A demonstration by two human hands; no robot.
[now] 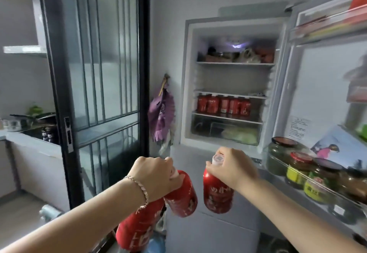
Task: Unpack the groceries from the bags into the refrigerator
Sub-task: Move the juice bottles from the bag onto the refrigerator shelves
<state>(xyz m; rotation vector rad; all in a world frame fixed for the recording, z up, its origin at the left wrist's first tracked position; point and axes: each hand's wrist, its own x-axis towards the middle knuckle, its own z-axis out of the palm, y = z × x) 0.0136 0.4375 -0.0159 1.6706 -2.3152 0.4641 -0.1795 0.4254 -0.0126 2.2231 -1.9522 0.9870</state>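
Fingers (170, 163) of left hand (156, 175) clamped on two red bottles (181, 195), right hand (232, 167) on third bottle (217, 195), held neck-up; refrigerator shelf (228, 116) far, right hand nearer.

Three red bottles: tilted pair (180, 195) gripped by necks in left hand (156, 175); white-capped bottle (217, 195) upright, in right hand (232, 167). Before them, refrigerator (186, 73), door open.
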